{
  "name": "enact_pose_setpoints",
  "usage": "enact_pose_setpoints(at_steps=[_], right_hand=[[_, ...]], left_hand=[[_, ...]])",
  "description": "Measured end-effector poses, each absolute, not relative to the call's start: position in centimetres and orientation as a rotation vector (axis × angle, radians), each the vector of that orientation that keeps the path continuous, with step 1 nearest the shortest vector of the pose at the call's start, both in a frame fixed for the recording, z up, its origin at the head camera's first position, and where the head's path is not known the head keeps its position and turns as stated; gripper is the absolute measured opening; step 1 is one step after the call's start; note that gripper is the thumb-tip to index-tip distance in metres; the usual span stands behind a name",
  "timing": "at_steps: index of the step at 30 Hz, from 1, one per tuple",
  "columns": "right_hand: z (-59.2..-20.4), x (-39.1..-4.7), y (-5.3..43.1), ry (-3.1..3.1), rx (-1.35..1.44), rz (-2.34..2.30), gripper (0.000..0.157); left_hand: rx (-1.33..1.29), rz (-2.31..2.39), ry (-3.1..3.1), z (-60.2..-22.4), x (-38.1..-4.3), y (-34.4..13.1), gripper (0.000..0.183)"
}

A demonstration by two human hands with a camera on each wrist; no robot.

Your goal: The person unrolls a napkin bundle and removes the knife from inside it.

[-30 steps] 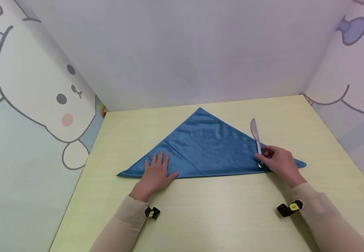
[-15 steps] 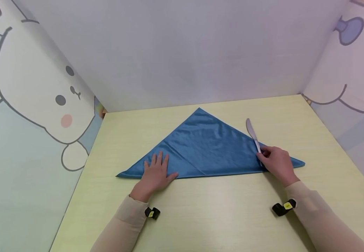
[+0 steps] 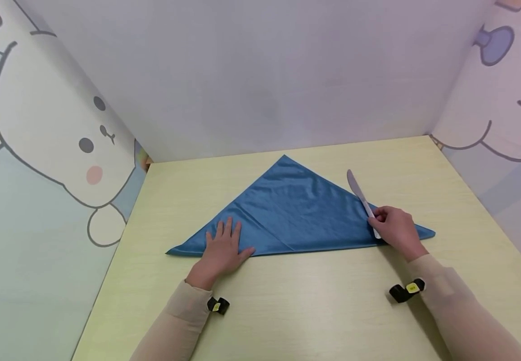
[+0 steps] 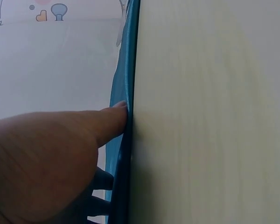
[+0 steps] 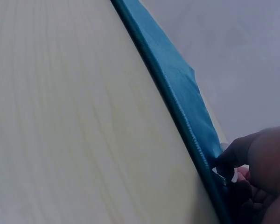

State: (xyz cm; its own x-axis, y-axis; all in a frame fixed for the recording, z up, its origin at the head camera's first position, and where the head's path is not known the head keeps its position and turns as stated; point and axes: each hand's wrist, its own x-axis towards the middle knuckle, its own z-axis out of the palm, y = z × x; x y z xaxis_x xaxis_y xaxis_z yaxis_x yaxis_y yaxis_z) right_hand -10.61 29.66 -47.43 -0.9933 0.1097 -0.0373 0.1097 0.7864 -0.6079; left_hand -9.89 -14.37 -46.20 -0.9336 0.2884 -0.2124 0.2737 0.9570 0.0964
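Observation:
A blue satiny cloth (image 3: 296,210), folded into a wide triangle, lies on the table with its peak toward the back wall. My left hand (image 3: 222,250) rests flat on its left part, fingers spread; in the left wrist view the thumb (image 4: 113,122) lies at the cloth's folded front edge. Over the right part my right hand (image 3: 398,230) pinches a table knife (image 3: 362,196) by its handle between thumb and fingers. The blade points up and left, past the cloth's slanted edge. In the right wrist view the fingers mostly hide the knife.
The pale wooden table (image 3: 305,301) runs up to a plain light back wall (image 3: 278,80). Side walls with cartoon animal prints (image 3: 84,145) stand at left and right. A small black camera (image 3: 407,291) sits on each wrist.
The knife has turned, its blade tip swinging left, while my right hand has shifted slightly left with it. My left hand and the cloth have stayed in place.

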Motion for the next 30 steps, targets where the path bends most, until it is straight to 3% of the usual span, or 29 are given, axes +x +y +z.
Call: enact_pose_setpoints(at_steps=[9,19,30], right_hand=[[-47.2,-10.5,30.1,-2.957,-0.093,1.105,0.036],[-46.3,-10.5,30.4,-2.875,-0.238,1.605,0.064],[-45.6,-10.1,31.3,-2.547,-0.359,2.08,0.063]], left_hand=[[0.406,0.107,2.878,-46.4,-9.9,-14.3,0.086],[0.404,0.124,2.88,-46.3,-9.6,-14.5,0.086],[0.434,0.123,2.905,-46.2,-9.3,-14.5,0.086]])
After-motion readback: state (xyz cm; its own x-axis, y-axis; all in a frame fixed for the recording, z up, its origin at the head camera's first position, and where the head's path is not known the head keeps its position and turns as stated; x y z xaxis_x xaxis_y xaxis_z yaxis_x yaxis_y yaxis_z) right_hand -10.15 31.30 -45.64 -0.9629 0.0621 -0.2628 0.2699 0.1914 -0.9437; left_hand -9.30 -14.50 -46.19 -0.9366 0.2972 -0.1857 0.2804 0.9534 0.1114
